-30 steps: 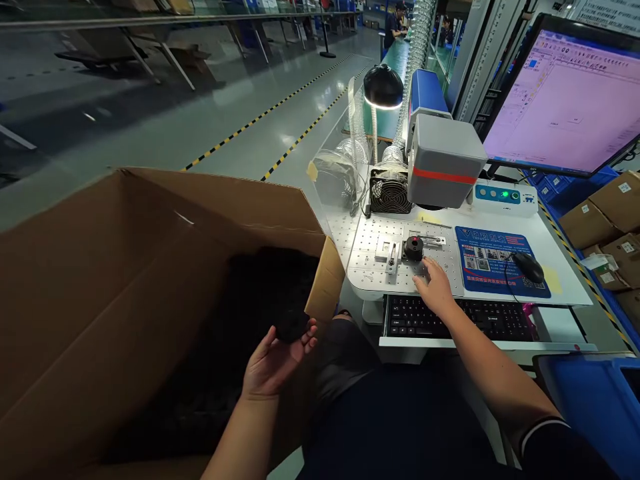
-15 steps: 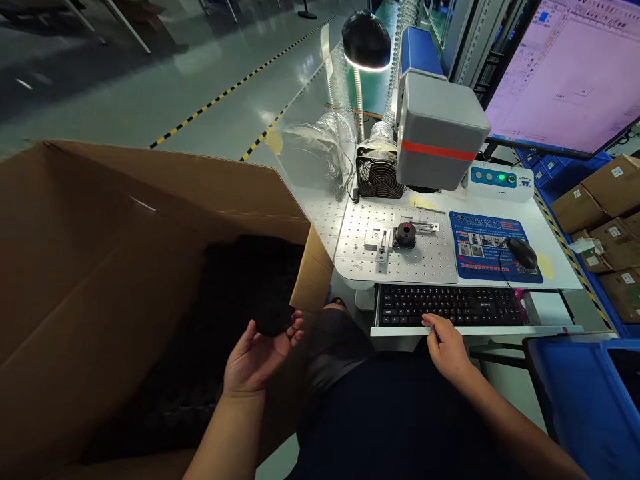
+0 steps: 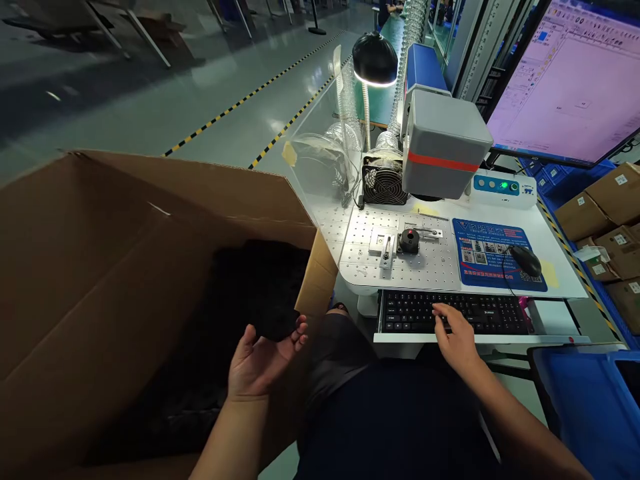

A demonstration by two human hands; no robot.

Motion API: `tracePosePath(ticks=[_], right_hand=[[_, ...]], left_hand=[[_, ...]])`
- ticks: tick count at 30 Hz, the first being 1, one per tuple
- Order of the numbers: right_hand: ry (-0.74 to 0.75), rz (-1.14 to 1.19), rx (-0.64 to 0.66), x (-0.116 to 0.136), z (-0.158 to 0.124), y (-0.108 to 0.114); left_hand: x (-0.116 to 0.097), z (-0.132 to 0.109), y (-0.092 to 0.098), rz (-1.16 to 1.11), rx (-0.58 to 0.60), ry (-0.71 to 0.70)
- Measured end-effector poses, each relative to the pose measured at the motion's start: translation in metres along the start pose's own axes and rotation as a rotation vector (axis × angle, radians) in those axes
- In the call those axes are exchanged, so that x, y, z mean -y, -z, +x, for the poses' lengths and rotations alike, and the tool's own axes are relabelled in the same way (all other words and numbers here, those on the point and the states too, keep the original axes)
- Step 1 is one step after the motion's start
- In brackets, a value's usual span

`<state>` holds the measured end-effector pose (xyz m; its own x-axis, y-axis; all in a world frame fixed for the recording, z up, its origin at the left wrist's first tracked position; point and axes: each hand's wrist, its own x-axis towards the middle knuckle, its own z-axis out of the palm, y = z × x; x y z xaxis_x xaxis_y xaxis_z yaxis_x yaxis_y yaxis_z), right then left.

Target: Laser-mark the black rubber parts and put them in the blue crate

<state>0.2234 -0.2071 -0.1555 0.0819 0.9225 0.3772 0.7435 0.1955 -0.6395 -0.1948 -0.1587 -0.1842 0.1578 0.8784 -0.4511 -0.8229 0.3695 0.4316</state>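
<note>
My left hand (image 3: 265,363) is palm up at the near side of a cardboard box (image 3: 235,190), its thumb and fingers around a dark, rounded black part (image 3: 277,328). The part's outline blends into the black contents (image 3: 250,280) of the box. Over the front of the black keyboard (image 3: 410,313) is my right hand (image 3: 456,339), palm down, fingers loosely bent and apart, holding nothing. A round black piece (image 3: 409,241) with a small red light spot sits against metal stops on the perforated plate (image 3: 360,257).
A grey machine head (image 3: 445,143) hangs above the plate, beside a black lamp (image 3: 375,59) and a fan (image 3: 384,183). On the right are a mouse (image 3: 525,261) on a blue mat (image 3: 470,270), a monitor (image 3: 565,87), cardboard boxes (image 3: 585,217) and a blue tray (image 3: 575,393).
My right hand has moved slightly right and farther over the keyboard. The left hand keeps its grasp. The whole view has shifted a little.
</note>
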Motion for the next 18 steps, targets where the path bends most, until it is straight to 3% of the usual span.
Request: tracePosePath(ticks=[7,13,18], right_hand=[[0.006,0.007,-0.107,0.004,0.078,-0.002],[-0.103,-0.063,-0.082,0.003,0.143,-0.038],[-0.159,-0.095,-0.119,-0.002,0.177,-0.068]], left_hand=[[-0.004,0.000,0.003,-0.018,0.013,0.012],[-0.008,-0.006,-0.005,-0.045,-0.013,0.085],[-0.011,-0.011,-0.018,-0.047,-0.035,0.112]])
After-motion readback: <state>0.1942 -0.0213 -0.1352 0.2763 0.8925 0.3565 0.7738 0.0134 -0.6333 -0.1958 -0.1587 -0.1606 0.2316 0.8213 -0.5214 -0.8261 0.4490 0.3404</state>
